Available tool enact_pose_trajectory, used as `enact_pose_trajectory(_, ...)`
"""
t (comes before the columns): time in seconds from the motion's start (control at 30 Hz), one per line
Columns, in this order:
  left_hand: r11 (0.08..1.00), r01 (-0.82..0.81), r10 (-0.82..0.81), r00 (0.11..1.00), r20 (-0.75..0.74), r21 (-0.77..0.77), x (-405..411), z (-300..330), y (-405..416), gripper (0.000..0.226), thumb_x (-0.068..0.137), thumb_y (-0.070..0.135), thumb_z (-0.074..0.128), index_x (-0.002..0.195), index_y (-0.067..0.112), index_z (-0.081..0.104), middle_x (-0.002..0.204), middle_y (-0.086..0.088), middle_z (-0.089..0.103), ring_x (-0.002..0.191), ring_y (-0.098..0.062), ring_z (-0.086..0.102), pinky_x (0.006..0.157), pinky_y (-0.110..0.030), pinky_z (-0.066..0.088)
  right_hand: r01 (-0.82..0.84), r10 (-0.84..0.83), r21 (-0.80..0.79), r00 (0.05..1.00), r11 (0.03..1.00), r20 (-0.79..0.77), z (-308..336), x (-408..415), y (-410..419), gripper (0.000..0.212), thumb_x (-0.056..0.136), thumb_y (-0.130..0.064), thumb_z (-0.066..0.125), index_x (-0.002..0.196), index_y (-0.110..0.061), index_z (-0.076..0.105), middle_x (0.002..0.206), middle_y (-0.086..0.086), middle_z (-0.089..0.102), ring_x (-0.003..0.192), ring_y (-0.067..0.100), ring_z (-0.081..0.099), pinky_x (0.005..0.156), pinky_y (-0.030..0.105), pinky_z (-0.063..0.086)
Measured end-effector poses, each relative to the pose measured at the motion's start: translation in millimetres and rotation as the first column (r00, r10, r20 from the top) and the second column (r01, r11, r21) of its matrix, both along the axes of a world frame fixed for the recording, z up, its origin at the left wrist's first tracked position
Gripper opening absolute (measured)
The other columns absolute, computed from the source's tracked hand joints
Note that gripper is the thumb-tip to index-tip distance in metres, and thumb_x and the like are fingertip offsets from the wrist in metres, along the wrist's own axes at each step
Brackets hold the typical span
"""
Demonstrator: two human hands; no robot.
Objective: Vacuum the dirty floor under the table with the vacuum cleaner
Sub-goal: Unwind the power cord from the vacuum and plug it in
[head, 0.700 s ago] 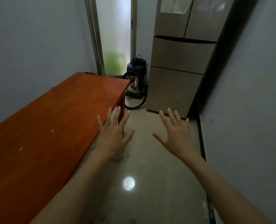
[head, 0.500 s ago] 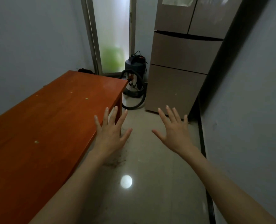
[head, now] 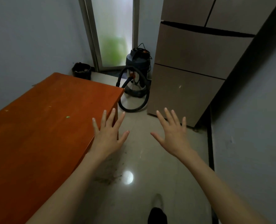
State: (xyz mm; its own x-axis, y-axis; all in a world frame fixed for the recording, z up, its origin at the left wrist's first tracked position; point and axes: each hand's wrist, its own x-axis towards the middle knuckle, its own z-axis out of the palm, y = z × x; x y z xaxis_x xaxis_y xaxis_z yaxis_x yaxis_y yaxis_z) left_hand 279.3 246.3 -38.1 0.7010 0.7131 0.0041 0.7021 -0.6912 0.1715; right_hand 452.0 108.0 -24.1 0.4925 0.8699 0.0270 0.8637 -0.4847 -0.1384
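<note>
Both hands, left (head: 109,136) and right (head: 174,135), are spread flat and hold nothing, while the vacuum (head: 137,76) stands upright well ahead by the fridge (head: 190,65), beyond the table (head: 45,126).

Left hand (head: 109,136): forearm extended forward, back of hand up, fingers straight and spread, holding nothing. Right hand (head: 174,135): likewise extended, fingers splayed, holding nothing.
</note>
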Motion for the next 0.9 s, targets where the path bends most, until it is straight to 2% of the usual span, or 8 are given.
enact_pose_trajectory(0.37,0.996,-0.084,0.084,0.996,0.0,0.009,201.4,-1.4,118.3,0.068,0.092,0.06,0.025,0.146,0.04,-0.011,0.155,0.002,-0.02,0.137,-0.019,-0.029,0.102,-0.05,-0.024,-0.155,0.156,-0.03,0.988,0.987,0.008,-0.6,204.1,148.1,0.075,0.093,-0.061,0.033,0.152,-0.032,-0.004,0.16,0.001,-0.01,0.147,0.021,-0.013,0.117,0.052,-0.007)
enact_pose_trajectory(0.67,0.98,-0.192,0.188,0.98,-0.07,-0.058,288.5,-27.3,225.9,0.068,0.092,0.061,0.023,0.145,0.041,-0.014,0.155,0.001,-0.02,0.14,-0.022,-0.025,0.106,-0.053,-0.021,-0.238,0.234,-0.069,0.97,0.969,-0.058,-21.9,304.0,269.3,0.074,0.094,-0.059,0.033,0.152,-0.032,-0.005,0.16,0.001,-0.011,0.146,0.022,-0.014,0.116,0.05,-0.009)
enact_pose_trajectory(0.8,0.975,-0.206,0.203,0.978,-0.048,-0.077,332.6,-39.2,298.2,0.067,0.092,0.06,0.022,0.145,0.04,-0.013,0.156,0.0,-0.02,0.141,-0.024,-0.024,0.111,-0.057,-0.014,-0.268,0.265,-0.069,0.963,0.961,-0.045,-35.9,348.0,342.7,0.073,0.095,-0.059,0.032,0.152,-0.032,-0.005,0.16,0.001,-0.012,0.146,0.021,-0.014,0.115,0.049,-0.01)
enact_pose_trajectory(0.9,0.972,-0.219,0.217,0.976,-0.032,-0.087,362.5,-46.6,352.8,0.066,0.093,0.059,0.022,0.146,0.039,-0.011,0.156,0.0,-0.019,0.141,-0.024,-0.024,0.111,-0.056,-0.014,-0.272,0.27,-0.078,0.962,0.959,-0.038,-39.4,378.0,402.4,0.074,0.095,-0.058,0.034,0.152,-0.031,-0.005,0.16,0.001,-0.011,0.146,0.021,-0.014,0.115,0.048,-0.01)
